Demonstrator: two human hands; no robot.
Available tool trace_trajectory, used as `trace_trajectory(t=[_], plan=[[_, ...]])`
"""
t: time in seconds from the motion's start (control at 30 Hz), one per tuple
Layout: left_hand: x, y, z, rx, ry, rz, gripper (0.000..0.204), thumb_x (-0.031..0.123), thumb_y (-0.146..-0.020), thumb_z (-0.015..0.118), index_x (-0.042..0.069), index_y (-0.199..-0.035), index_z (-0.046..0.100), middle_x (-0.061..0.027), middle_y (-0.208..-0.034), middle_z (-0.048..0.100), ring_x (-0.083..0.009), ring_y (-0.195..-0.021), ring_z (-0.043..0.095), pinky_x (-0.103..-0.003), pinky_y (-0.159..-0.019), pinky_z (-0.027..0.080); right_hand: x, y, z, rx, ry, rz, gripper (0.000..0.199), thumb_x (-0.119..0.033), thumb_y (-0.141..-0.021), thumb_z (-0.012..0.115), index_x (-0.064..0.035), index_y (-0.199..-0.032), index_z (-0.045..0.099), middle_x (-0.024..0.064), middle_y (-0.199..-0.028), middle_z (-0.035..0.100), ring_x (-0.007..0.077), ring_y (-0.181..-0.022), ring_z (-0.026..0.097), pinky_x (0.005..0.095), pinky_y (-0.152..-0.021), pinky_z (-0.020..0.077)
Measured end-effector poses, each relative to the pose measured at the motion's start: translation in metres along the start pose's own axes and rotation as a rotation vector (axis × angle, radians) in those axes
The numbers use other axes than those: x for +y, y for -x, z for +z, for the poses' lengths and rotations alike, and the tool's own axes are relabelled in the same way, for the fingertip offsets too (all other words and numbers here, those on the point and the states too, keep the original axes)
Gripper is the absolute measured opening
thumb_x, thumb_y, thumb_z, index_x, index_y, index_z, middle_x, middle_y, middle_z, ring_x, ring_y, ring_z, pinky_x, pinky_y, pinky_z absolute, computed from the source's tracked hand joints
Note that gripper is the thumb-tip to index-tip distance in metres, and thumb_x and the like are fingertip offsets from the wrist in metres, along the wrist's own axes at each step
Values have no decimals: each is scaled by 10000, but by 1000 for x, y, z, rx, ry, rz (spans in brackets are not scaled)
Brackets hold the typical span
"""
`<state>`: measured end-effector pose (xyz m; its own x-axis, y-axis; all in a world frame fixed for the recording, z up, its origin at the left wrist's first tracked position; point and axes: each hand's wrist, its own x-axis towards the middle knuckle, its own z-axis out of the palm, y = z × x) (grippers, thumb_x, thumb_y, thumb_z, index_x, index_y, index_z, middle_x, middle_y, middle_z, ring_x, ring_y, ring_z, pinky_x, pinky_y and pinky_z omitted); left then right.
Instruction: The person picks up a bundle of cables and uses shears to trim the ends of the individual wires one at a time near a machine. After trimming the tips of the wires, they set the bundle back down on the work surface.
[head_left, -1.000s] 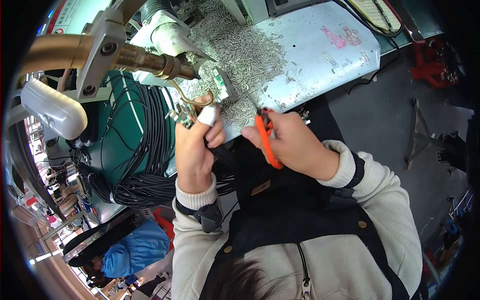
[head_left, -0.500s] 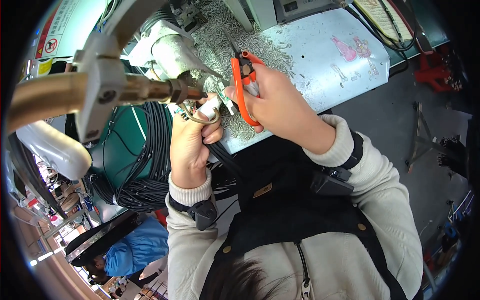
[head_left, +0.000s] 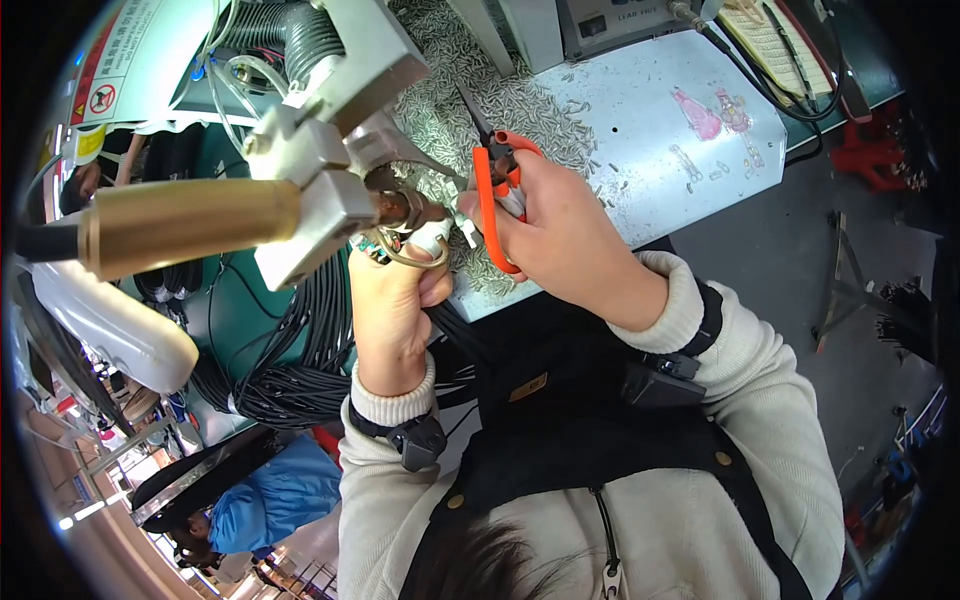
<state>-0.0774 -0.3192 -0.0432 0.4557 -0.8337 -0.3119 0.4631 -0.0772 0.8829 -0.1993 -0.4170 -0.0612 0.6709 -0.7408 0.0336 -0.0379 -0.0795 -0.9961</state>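
My right hand [head_left: 565, 225] is closed round orange-handled snips [head_left: 484, 205], whose dark pointed blades reach up and away over the metal bits. Beside its fingertips is a small white connector [head_left: 469, 232]. My left hand [head_left: 388, 310] is closed on a small white piece [head_left: 428, 238], under the dark tip of a soldering head [head_left: 335, 205] with a brass-coloured barrel. A curved brass tube [head_left: 425, 262] passes in front of these fingers. Green circuit board bits [head_left: 370, 246] show at the left hand's edge. The head partly hides both hands' meeting point.
Short silvery metal bits [head_left: 545, 115] lie heaped on a pale metal sheet [head_left: 650, 150]. Coiled black cables [head_left: 310, 350] rest on the green bench at left. A grey control box [head_left: 615, 25] and a notebook [head_left: 785, 50] stand at the back. A person in blue [head_left: 275, 495] is at lower left.
The soldering head has shifted right and toward me, its tip now over the white piece. Both hands have moved slightly right and nearer, the left turning a little.
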Motion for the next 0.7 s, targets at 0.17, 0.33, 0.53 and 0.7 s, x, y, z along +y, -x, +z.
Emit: trace_trajectory(t=[0.17,0.33,0.53,0.7], plan=[[2,2,0,34,-42,-30,184,65,-746,645,-11,-849,514,-2,-665,482,-45,-443,342,-182,-375,246,7,1,0,-19,-60,-50,144,-142,-817,555,-5,-844,523,17,-583,477,72,-444,423,226,-422,350],[1,22,1,21,-36,-9,191,27,-746,626,-32,-903,535,-41,-735,505,-76,-516,409,-194,-424,302,-9,18,-5,-133,-331,148,117,-121,-830,540,-8,-856,526,-2,-576,445,49,-457,395,192,-429,352],[-7,51,3,-79,3,-35,315,-10,-762,588,-48,-1068,523,-118,-925,559,-153,-803,528,-260,-641,437,-13,37,-14,-94,-291,111,125,-100,-816,568,-7,-895,537,-8,-586,482,47,-470,421,205,-429,355],[-22,66,10,26,-345,141,276,9,-796,563,-57,-1062,539,-148,-1017,568,-193,-929,551,-292,-766,460,-19,54,-4,91,190,-439,170,-72,-782,607,-11,-929,549,-9,-601,528,59,-484,468,210,-446,375]])
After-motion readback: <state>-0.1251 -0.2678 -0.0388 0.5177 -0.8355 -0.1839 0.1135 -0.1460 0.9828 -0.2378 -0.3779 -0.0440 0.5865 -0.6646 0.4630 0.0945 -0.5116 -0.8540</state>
